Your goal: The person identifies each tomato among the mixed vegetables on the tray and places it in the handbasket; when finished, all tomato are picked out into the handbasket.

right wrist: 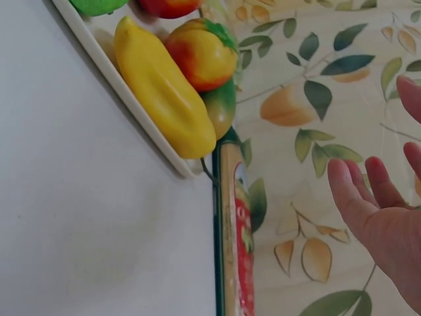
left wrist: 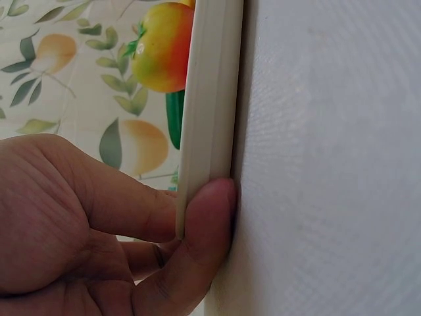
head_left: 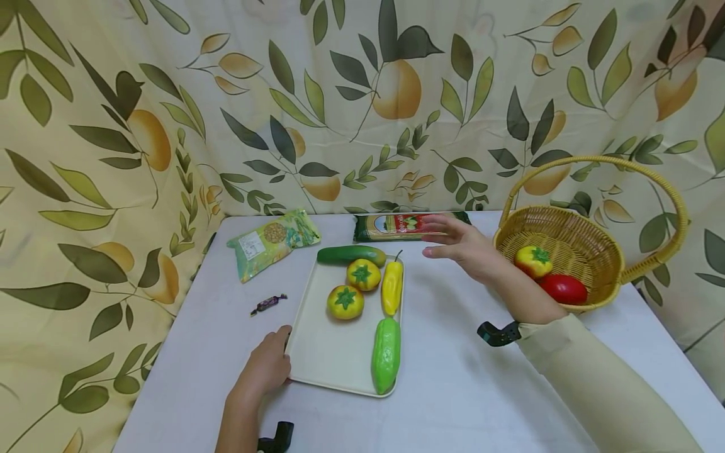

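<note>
Just right of the left hand (head_left: 266, 365) lies the tray (head_left: 328, 355) it pinches, the right hand (head_left: 466, 250) loosely spread and empty

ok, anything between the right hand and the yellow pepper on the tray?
Nothing visible. In the head view, only white tabletop and the rim of the tray separate the right hand from the yellow pepper; the long packet lies beyond the tray's far end.
</note>
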Motion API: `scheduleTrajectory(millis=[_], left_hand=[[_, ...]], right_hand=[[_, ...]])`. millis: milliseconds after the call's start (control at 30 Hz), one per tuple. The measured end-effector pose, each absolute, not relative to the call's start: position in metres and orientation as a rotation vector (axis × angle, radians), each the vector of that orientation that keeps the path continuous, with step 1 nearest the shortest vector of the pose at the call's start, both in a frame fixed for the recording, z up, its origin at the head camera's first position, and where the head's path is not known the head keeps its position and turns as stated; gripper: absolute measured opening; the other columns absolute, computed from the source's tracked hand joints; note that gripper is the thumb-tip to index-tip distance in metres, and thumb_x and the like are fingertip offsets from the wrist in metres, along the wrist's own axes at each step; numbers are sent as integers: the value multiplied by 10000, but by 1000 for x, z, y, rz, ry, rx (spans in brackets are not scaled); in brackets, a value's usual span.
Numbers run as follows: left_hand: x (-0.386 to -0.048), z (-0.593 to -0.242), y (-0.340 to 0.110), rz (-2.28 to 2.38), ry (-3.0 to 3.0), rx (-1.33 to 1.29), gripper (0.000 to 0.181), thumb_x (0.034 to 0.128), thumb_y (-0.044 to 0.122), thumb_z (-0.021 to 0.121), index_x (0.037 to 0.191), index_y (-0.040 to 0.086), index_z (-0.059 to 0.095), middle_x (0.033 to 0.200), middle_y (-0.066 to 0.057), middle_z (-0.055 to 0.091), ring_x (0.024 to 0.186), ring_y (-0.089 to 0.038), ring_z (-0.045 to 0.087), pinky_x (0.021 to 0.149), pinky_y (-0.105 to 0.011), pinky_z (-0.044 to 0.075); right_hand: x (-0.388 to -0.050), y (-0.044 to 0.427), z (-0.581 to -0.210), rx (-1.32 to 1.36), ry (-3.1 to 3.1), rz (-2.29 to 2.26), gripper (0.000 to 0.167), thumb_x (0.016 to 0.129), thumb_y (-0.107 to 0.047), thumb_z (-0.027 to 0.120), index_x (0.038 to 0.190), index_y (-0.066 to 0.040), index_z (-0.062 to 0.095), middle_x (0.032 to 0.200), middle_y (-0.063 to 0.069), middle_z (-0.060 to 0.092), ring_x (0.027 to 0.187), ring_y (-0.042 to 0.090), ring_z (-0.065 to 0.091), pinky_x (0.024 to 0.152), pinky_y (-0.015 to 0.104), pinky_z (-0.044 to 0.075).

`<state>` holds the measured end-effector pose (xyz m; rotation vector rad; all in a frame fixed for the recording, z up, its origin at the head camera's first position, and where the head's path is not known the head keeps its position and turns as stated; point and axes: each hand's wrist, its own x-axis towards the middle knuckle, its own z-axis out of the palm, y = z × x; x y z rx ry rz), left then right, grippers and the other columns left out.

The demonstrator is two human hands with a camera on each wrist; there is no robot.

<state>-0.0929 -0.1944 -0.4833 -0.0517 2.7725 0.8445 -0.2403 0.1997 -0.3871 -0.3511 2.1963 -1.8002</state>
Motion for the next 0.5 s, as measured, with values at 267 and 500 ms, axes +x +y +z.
scheduleTrajectory(millis=[267,500], left_hand=[[-93,-484,-194,851,2771,-77,521,914,-62,523,1432,-20,483,1207,-236,588,929,-292,573,858,-521,479],[-92,-484,-193,859,2764,-89,524,918,-63,527,1438,-16,481,1194,-223,590,898,-285,564,827,-496,481]], right_hand=[[-241,186,-391,-376,2171,-1786,702,886,-45,752,1501,-94,417,1506,182,436,1352,340,474,985,358,484],[-240,176,-391,-385,2145,-1787,695,890,-17,735,1503,-81,414,1505,157,454,1352,332,477,990,381,480]])
